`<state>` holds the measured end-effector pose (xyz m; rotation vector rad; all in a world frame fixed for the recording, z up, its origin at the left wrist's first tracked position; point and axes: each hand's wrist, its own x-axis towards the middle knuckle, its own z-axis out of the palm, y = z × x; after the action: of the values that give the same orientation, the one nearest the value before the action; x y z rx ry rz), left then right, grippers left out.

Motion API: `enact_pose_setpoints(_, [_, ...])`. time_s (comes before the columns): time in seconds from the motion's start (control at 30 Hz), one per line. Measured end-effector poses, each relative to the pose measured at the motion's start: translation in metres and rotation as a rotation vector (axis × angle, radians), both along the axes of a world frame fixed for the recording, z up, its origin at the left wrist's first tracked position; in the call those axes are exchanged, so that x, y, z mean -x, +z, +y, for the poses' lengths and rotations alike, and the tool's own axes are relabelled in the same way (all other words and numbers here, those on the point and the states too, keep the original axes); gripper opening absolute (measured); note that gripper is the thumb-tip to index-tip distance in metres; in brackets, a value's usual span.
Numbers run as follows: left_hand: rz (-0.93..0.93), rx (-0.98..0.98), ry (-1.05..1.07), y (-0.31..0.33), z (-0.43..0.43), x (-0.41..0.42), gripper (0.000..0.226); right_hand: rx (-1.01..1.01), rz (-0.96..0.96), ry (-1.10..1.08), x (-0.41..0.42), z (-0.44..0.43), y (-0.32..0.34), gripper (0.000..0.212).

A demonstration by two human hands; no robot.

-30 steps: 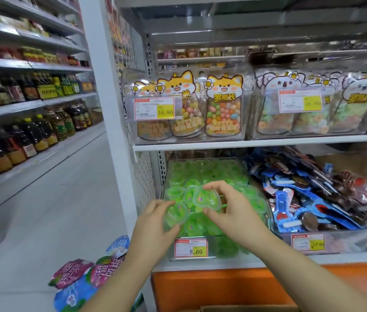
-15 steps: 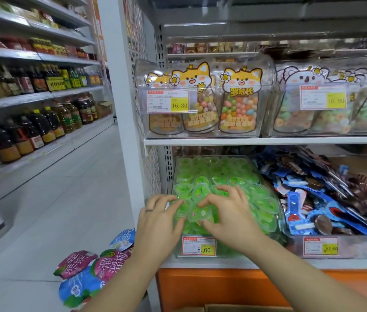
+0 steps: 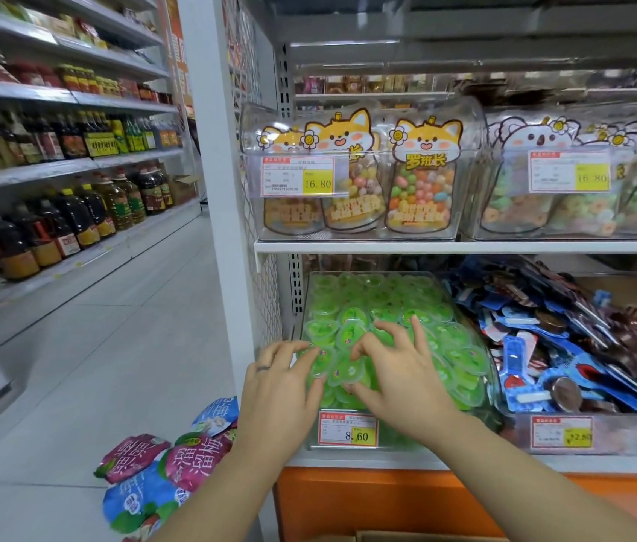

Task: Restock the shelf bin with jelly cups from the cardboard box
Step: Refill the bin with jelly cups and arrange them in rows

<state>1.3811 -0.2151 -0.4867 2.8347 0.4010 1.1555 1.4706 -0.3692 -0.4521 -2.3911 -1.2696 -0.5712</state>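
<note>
Right hand (image 3: pixel 399 375) curled, thumb and index pinching front jelly cup (image 3: pixel 342 371), looks like. Left hand (image 3: pixel 281 389) flat, spread, tips on neighbouring cup (image 3: pixel 322 362). Both at front of bin (image 3: pixel 391 440).

In the lower middle of the frame the shelf bin (image 3: pixel 306 303) sits on the bottom shelf, with jelly cups (image 3: pixel 387 303) heaped in it and a price tag (image 3: pixel 348 429) on its front wall. The left hand (image 3: pixel 277 389) and right hand (image 3: pixel 399 373) lie on the front cups. A snack bin (image 3: pixel 582 436) stands just right of it, and candy bins (image 3: pixel 352 228) stand on the shelf above. The cardboard box (image 3: pixel 406 537) is at the bottom edge, floor bags (image 3: pixel 168 475) lie lower left, and bottles (image 3: pixel 55 224) line the shelves at far left.
</note>
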Motion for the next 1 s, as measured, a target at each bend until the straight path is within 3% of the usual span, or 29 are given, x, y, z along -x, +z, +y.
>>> enact_pose_setpoints(0.4, [0.034,-0.038,0.056,0.004,-0.007,0.003,0.044,-0.054,-0.217,-0.046,-0.006,-0.002,-0.002,0.033])
enact_pose_setpoints(0.8, [0.103,-0.091,0.027,0.000,-0.008,0.002,0.067,-0.075,-0.281,-0.129,-0.009,-0.003,-0.009,0.035])
enact_pose_setpoints(1.0, [0.098,-0.112,0.028,-0.001,-0.008,-0.001,0.070,-0.048,-0.305,-0.062,-0.012,-0.010,-0.012,0.041])
